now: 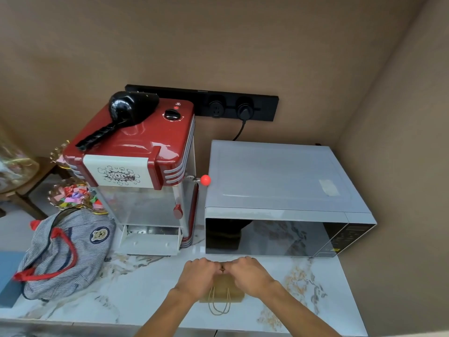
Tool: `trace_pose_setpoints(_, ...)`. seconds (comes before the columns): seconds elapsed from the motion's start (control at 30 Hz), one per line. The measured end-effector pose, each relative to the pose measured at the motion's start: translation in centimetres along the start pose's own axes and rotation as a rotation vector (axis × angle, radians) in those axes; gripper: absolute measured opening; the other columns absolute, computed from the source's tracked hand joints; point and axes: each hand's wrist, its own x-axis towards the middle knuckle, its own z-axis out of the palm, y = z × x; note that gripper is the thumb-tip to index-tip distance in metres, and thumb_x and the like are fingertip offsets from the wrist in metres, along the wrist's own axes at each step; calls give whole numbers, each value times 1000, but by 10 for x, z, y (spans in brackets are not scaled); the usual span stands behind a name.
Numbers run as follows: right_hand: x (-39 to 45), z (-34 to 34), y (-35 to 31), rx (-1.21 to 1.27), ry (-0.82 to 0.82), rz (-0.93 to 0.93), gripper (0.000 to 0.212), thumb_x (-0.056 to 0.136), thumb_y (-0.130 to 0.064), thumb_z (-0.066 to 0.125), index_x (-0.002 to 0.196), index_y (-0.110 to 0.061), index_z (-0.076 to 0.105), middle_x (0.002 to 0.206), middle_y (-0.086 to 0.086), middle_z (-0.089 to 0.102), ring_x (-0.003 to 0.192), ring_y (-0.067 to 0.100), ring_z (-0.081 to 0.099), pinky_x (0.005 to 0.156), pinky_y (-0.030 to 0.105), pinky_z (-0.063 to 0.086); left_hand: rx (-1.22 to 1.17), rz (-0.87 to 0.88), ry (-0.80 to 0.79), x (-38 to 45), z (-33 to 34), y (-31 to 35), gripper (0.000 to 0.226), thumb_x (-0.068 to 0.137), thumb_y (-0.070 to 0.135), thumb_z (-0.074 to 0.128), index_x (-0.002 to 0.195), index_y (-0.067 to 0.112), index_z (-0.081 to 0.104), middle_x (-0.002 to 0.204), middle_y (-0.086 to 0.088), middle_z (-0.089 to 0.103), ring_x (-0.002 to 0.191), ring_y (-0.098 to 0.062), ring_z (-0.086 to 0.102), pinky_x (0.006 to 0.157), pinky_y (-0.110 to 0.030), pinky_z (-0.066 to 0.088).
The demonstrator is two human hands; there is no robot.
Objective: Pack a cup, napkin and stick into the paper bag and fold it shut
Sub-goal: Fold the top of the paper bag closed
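Note:
A brown paper bag (222,289) stands on the marble counter just in front of the microwave, its twine handles (218,304) hanging down the near side. My left hand (198,276) and my right hand (250,273) meet over the bag's top edge, fingers curled down on the paper, thumbs nearly touching at the middle. The hands hide the bag's mouth. No cup, napkin or stick shows anywhere; the bag's inside is hidden.
A grey microwave (279,190) stands close behind the bag. A red popcorn machine (138,166) is at the back left, with a black scoop (121,117) on top. A striped cloth bag (65,251) lies on the left. The counter's front edge (97,323) runs near.

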Motion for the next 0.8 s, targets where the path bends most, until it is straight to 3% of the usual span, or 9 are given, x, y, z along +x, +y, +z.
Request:
trace_pose_setpoints(0.13,-1,2,3,-9,-3,14,34,92,-3,44,118,-18,60,105,13,71,94,37,63,82,39,47,-31,10,-28,-3,0,-1,34,95,19,45,121,37,58,108,-2,71,97,-29,64,80,-36,48)
trace_pose_setpoints(0.2,0,0,2,-45,-14,32,24,99,-15,44,113,-14,62,100,15,71,93,38,63,77,39,44,-54,12,-36,-4,2,-5,37,94,15,45,122,34,58,111,-2,70,99,-28,63,81,-36,49)
trace_pose_setpoints(0.27,1,-2,3,-58,-30,44,27,103,-29,43,111,-13,64,99,16,71,92,39,63,75,38,42,-91,11,-43,-3,4,-8,34,96,15,45,124,31,58,114,-4,70,101,-27,63,86,-36,50)
trace_pose_setpoints(0.33,0,-2,6,-16,-41,45,21,101,-21,50,114,-16,66,106,13,71,97,36,63,81,39,48,-132,4,-54,-2,6,-9,36,98,15,45,127,33,57,115,-4,69,103,-26,63,89,-35,53)
trace_pose_setpoints(0.4,-1,0,9,45,-56,48,30,94,-5,52,118,-18,65,112,11,69,101,33,63,85,37,51,-137,0,-66,-1,7,-10,36,99,14,45,127,32,58,113,-5,69,102,-26,63,89,-34,52)
trace_pose_setpoints(0.5,-1,0,13,81,-54,42,37,89,4,48,115,-17,64,110,12,67,98,33,62,78,35,51,-125,-13,-67,2,5,-14,25,101,21,48,121,26,63,109,-7,71,100,-24,64,84,-32,50)
trace_pose_setpoints(0.63,2,1,12,83,-35,48,29,94,-3,51,113,-17,67,111,12,69,101,32,63,83,35,51,-124,-17,-52,-2,6,-16,28,101,20,47,124,28,60,110,-5,70,101,-23,63,83,-31,49)
trace_pose_setpoints(0.8,-3,2,18,-11,-42,51,23,101,-22,53,118,-16,68,106,15,72,100,36,65,87,38,51,-214,46,-51,-8,4,-23,54,93,5,45,133,42,46,119,0,67,106,-21,62,87,-32,52)
